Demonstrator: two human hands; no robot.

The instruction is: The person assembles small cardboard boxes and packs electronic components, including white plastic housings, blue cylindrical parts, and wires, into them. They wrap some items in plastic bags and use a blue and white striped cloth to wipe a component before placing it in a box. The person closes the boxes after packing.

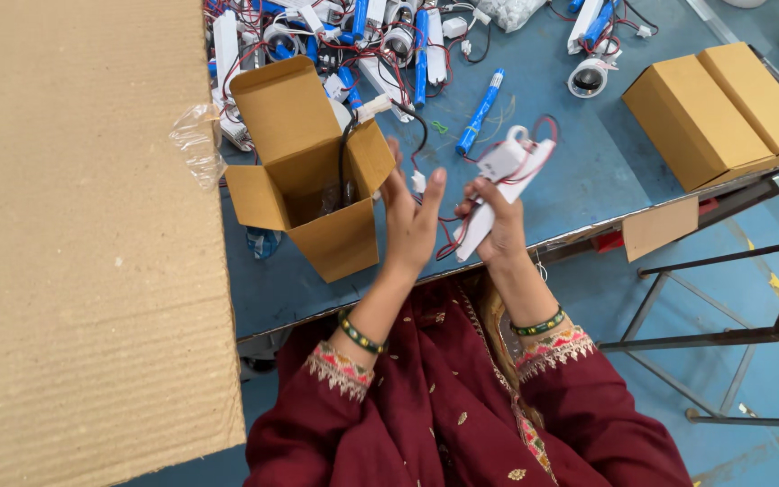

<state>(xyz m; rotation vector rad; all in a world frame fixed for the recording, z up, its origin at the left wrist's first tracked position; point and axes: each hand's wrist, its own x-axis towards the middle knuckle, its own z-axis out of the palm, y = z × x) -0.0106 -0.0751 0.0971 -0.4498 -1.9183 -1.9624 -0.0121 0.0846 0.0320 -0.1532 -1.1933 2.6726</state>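
Observation:
My right hand [496, 225] grips a long white plastic module [500, 185] with red and black wires trailing from it, held above the blue table's near edge. My left hand [410, 221] is flat and open right beside it, fingers pointing up, close to the wires. Just left of that hand stands a small open cardboard box [340, 242] with its flaps up; a black cable [346, 153] with a white connector hangs into it. A loose blue cylinder [480, 113] lies on the table behind the module.
A big corrugated cardboard sheet [83, 243] covers the left side. A heap of white modules, blue cylinders and wires [353, 36] fills the table's back. Two closed cardboard boxes [723, 108] sit at the right, and a metal frame [732, 334] stands below the blue table [588, 171].

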